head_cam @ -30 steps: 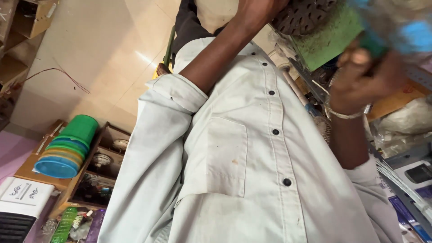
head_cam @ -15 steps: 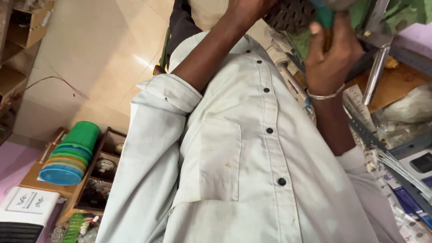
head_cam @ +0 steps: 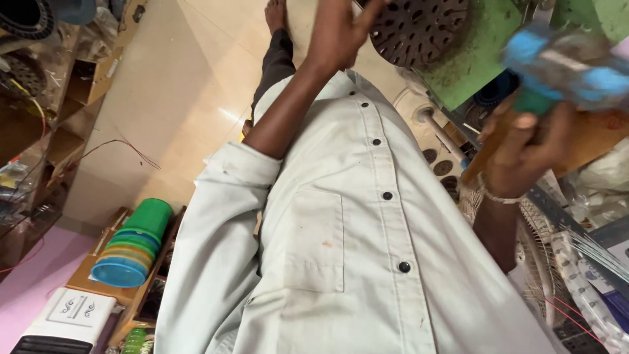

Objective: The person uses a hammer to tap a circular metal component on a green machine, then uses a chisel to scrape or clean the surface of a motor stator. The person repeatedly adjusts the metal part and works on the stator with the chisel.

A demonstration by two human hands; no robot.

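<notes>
The right hand (head_cam: pixel 524 147) is closed around a green-handled tool (head_cam: pixel 534 101) whose blue end is blurred, raised beside a green machine part (head_cam: pixel 472 65). The left hand (head_cam: pixel 337 33) is half open, fingers reaching to a dark perforated disc (head_cam: pixel 419 29) (contact unclear). Stacked green and blue plastic lids (head_cam: pixel 134 246) sit low on the left, above a white box (head_cam: pixel 65 318).
</notes>
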